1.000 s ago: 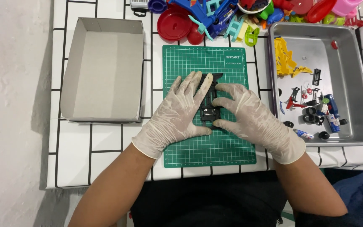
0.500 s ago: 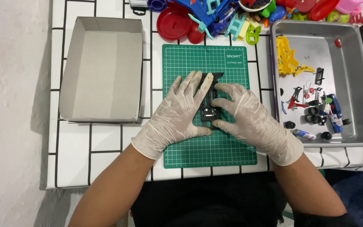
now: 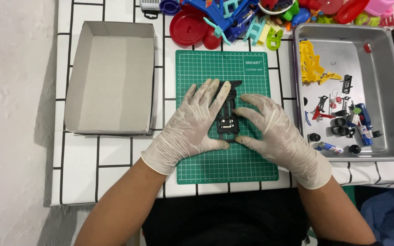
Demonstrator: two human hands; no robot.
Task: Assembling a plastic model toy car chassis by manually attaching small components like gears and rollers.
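Both my hands wear white gloves and rest on a green cutting mat. Between them lies a black plastic chassis part, long and narrow, flat on the mat. My left hand lies palm down on its left side, fingers spread over its upper end, thumb at its lower edge. My right hand presses against its right side with fingertips touching it. Much of the part's left edge is hidden under my left fingers.
An empty grey cardboard box stands to the left. A metal tray at the right holds a yellow frame, small black wheels and other small parts. Colourful plastic toys pile along the far edge. White tiled tabletop with black lines.
Hardly anything differs; both hands stay on the black part on the mat, with only a slight shift of the camera.
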